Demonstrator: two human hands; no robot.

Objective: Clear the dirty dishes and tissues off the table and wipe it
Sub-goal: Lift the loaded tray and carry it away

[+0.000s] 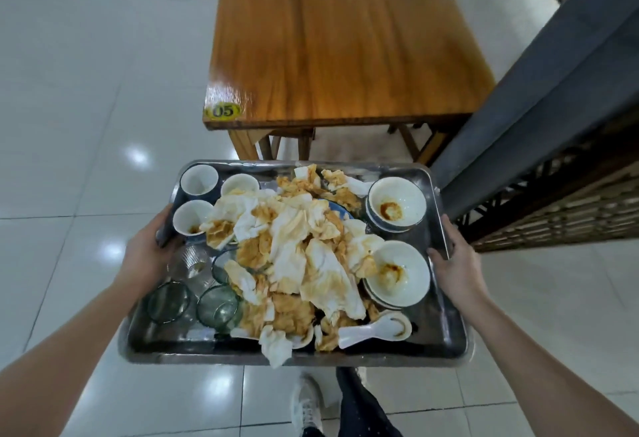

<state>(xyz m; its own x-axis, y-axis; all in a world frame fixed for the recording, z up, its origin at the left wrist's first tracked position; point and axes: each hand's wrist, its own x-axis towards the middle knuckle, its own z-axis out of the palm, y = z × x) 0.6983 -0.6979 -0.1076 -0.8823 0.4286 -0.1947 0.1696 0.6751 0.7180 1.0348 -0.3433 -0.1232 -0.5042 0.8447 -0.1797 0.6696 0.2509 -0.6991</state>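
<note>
Feet: my pale shoe point(306, 402) and dark trouser leg point(359, 405) show at the bottom centre of the frame, on the glossy tiled floor point(69, 125).
Tray: the metal tray point(449, 340) fills the lower middle of the frame, held off the floor between my two hands.
Near rim: a white spoon point(373, 327) lies bowl-up toward the lower right corner of the tray, and one tissue droops over the near edge.
Lower left of tray: two green glasses point(168, 302) stand side by side, with a clear cup point(195, 258) just above them.
Tissues: a crumpled, orange-stained heap of tissues point(294, 257) covers the middle of the tray (some blue-rimmed dish peeks out beneath, mostly hidden).
Left hand: my left hand point(148, 250) grips the tray's left rim, thumb over the edge, fingers underneath and out of sight.
Right hand: my right hand point(456, 264) clasps the right rim the same way, thumb lying along the edge.
Right side of tray: stacked white bowls point(403, 274), smeared with sauce, sit just inside my right hand, with another stack above them.
Upper left of tray: three white cups point(199, 179) cluster just beyond my left thumb.
Table: the wooden table point(345, 39) takes up the upper centre, apart from the tray, its top bare and shiny.
Table corner: a yellow sticker point(223, 111) reads 05.
Right edge: a grey partition point(553, 73) runs beside the table.
</note>
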